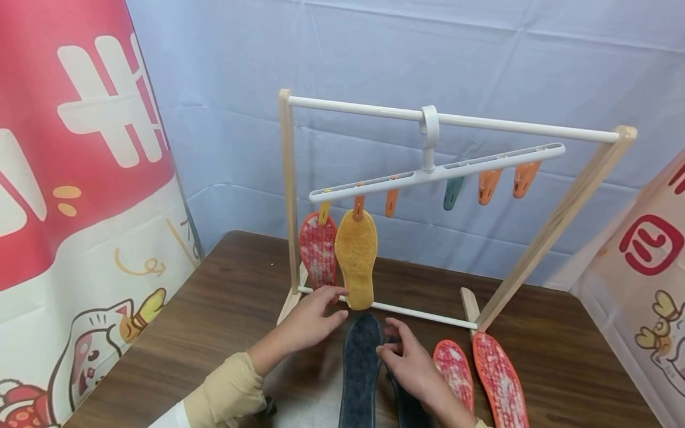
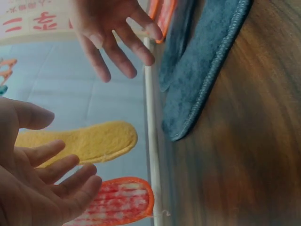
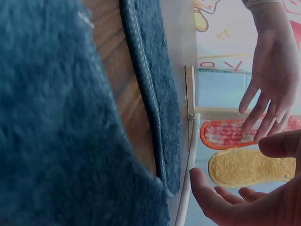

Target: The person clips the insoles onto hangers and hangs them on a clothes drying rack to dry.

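A yellow insole (image 1: 357, 255) hangs toe-up from an orange clip (image 1: 358, 207). Beside it, a red-and-white insole (image 1: 318, 246) hangs from a yellow clip (image 1: 323, 213). My left hand (image 1: 309, 321), fingers loosely spread, is near the lower ends of both and grips nothing. Two dark blue insoles lie on the table: one (image 1: 361, 368) between my hands, the other (image 1: 405, 398) partly hidden under my right hand (image 1: 411, 359). That hand hovers with relaxed, slightly bent fingers and an empty palm, as the right wrist view's fingers (image 3: 211, 200) show.
A white hanger (image 1: 433, 173) hooks over the rack's top bar (image 1: 353, 109), tilted up to the right. On it are an orange clip (image 1: 392, 204), a green clip (image 1: 453, 193) and more orange clips (image 1: 489, 187). Red-and-white insoles (image 1: 500, 380) lie on the wooden table (image 1: 214, 309) at right.
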`<state>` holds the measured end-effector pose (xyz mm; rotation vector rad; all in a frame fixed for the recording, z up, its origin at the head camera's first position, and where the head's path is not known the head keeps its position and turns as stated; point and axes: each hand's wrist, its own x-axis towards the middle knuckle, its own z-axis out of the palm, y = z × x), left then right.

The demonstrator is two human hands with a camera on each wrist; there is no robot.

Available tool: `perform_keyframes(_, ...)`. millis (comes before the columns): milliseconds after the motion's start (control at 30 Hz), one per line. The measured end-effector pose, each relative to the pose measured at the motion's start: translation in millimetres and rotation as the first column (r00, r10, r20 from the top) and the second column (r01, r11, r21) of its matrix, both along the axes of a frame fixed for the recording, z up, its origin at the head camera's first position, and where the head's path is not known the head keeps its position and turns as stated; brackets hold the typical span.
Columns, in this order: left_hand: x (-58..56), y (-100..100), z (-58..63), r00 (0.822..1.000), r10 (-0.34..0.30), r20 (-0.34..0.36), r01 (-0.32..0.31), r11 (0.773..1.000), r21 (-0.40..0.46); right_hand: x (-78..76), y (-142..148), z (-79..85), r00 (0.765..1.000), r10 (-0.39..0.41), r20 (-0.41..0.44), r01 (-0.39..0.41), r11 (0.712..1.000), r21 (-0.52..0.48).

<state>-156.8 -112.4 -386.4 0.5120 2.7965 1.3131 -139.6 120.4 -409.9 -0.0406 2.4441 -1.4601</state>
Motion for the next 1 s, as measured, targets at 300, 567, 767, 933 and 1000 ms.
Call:
perform_keyframes(300,1.3,1,-8.4,1.0,-0.022,0.004,0.023,0.997,-0.075,11.1,1,-2.0,0.999,0.034,0.027,-0.035,0.999,0.014)
perform_keyframes(567,0.7,2,-18.2,0.999,-0.03,0.039,0.035,0.99,-0.139,18.4,4,-3.6,0.996,0.084,0.038,-0.086,0.994,0.063)
perform_keyframes(767,1.3,8,-26.4,0.999,-0.007,0.034,0.015,0.971,-0.239,22.1,7,-5.7,0.993,0.103,0.051,-0.107,0.99,0.087)
perform_keyframes(933,1.6,15,-30.2,1.0,-0.009,0.028,0.018,0.95,-0.313,25.5,10,-8.3,0.992,0.122,0.035,-0.125,0.988,0.094)
perform_keyframes(1000,0.6,18,-30.6,0.999,-0.012,0.038,0.023,0.947,-0.32,24.8,12,-12.8,0.991,0.123,0.044,-0.126,0.988,0.087)
